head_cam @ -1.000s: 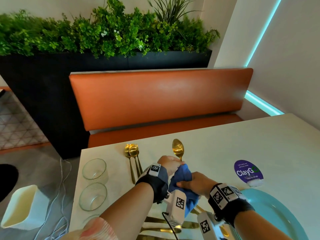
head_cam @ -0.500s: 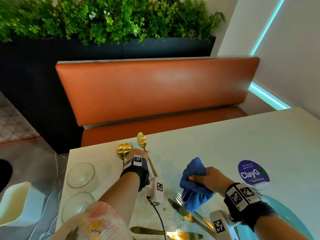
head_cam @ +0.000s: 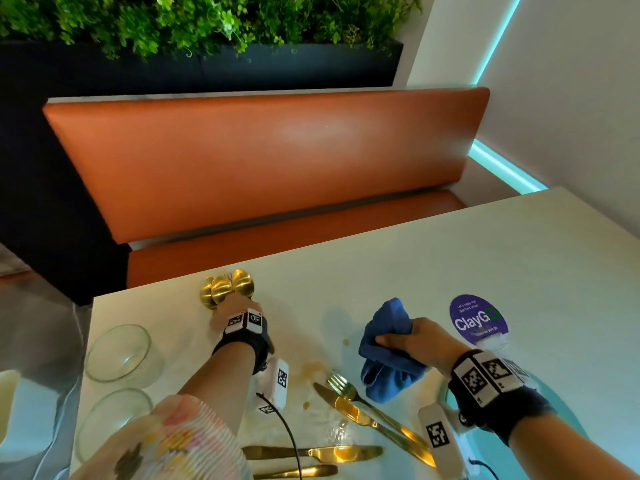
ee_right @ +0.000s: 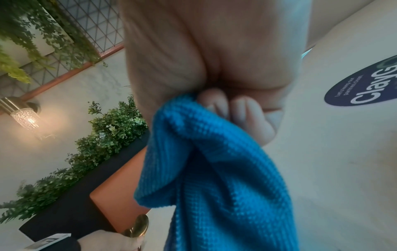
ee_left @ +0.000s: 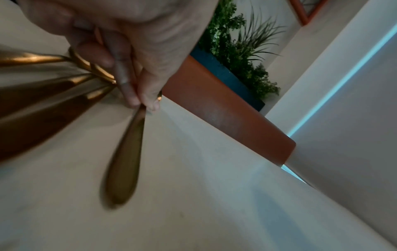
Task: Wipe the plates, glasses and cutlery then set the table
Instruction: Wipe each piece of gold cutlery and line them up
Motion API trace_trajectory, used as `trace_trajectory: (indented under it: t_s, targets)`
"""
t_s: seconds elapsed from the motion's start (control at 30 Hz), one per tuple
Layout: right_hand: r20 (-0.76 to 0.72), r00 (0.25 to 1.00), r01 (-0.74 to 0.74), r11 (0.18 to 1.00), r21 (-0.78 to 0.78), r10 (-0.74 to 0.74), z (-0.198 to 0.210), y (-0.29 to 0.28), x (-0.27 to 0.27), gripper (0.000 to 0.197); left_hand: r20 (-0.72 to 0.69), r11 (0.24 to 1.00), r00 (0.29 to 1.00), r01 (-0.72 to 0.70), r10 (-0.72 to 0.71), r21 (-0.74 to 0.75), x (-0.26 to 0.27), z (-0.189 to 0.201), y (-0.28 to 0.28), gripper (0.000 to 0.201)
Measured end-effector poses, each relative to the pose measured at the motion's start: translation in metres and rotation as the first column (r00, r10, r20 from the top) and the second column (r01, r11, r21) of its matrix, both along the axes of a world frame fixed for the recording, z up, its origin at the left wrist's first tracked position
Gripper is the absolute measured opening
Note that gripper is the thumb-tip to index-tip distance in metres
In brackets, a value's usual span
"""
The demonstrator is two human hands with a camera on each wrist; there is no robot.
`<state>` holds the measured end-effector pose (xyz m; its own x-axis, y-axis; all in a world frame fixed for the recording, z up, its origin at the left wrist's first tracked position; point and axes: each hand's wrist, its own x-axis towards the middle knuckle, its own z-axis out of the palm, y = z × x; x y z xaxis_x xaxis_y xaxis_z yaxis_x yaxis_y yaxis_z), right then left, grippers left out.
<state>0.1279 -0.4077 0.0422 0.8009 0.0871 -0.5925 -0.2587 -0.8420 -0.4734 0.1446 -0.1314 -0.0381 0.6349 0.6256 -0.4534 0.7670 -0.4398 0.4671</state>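
We find the gold spoon [ee_left: 125, 163], smooth polished metal with a slim flared handle, pinched at its neck by the fingertips of the left hand [head_cam: 232, 308]. Its bowl [head_cam: 243, 282] lies at the far left part of the white table [head_cam: 415, 271], just beside two other gold spoon bowls [head_cam: 213, 292]; the long axis runs from the bench side back toward the person, bowl pointing away. The right hand [head_cam: 420, 337] has its fingers curled round a bunched blue cloth [head_cam: 388, 355] of ribbed, knitted weave, held above a gold fork [head_cam: 349, 393] and knife [head_cam: 349, 410].

Against the frame one second ago, the spoon has left the cloth, where both hands met at the table's middle, and has travelled left to the other spoons; the hands are now well apart. Two clear round glasses [head_cam: 117, 351] stand at the left edge, and a pale blue plate [head_cam: 568, 445] lies under the right wrist.
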Motion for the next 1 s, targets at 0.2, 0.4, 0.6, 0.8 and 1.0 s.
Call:
trace_trajectory:
  t_s: [0.2,0.4,0.6,0.8,1.0]
  targets:
    - [0.064,0.981,0.171,0.972,0.162,-0.183,0.013,-0.012,-0.017,0.040,-0.055,0.932,0.951,0.309,-0.304,0.189,-0.011,0.015,-0.032,0.032]
    - [0.162,0.930,0.290,0.930,0.224,-0.329,0.025,-0.030,-0.043,0.048,-0.056,0.878,0.881,0.460,-0.470,-0.131,-0.064,0.036,-0.116,0.028]
    - [0.158,0.899,0.356,0.891,0.281,-0.409,0.029,-0.069,-0.083,0.042,-0.073,0.806,0.827,0.518,-0.557,-0.285,-0.116,0.035,-0.174,0.041]
    - [0.132,0.869,0.418,0.850,0.320,-0.477,0.022,-0.109,-0.115,0.026,-0.075,0.851,0.866,0.464,-0.494,-0.245,-0.128,0.042,-0.191,0.032]
    - [0.118,0.884,0.402,0.865,0.301,-0.452,0.015,-0.131,-0.124,0.020,-0.201,0.791,0.766,0.584,-0.611,-0.181,-0.131,0.048,-0.201,0.027]
